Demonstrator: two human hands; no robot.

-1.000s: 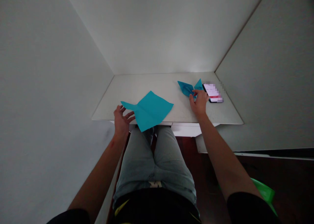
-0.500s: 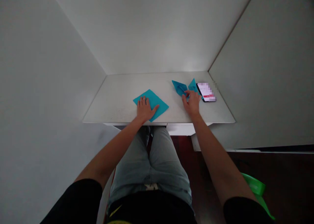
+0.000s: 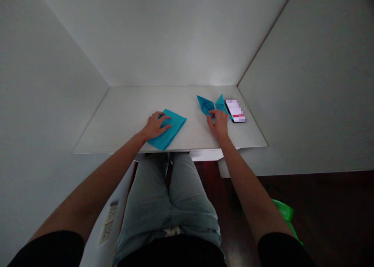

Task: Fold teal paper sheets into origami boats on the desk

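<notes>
A folded sheet of teal paper [image 3: 172, 128] lies near the front edge of the white desk [image 3: 128, 111]. My left hand [image 3: 156, 124] rests flat on its left part, fingers stretched out and pressing down. Farther right, a folded teal paper figure [image 3: 206, 103] with pointed tips sits on the desk. My right hand [image 3: 218, 121] lies on its near side, fingertips touching the paper; I cannot tell whether they pinch it.
A phone [image 3: 236, 111] with a lit screen lies just right of the paper figure. White walls close in the desk on three sides. A green object [image 3: 283, 212] stands on the dark floor at the right. A socket strip [image 3: 108, 222] is low on the left.
The flat teal sheet has been folded over into a smaller shape. My left hand came from the desk's edge onto it and now presses it. My right hand stays at the figure.
</notes>
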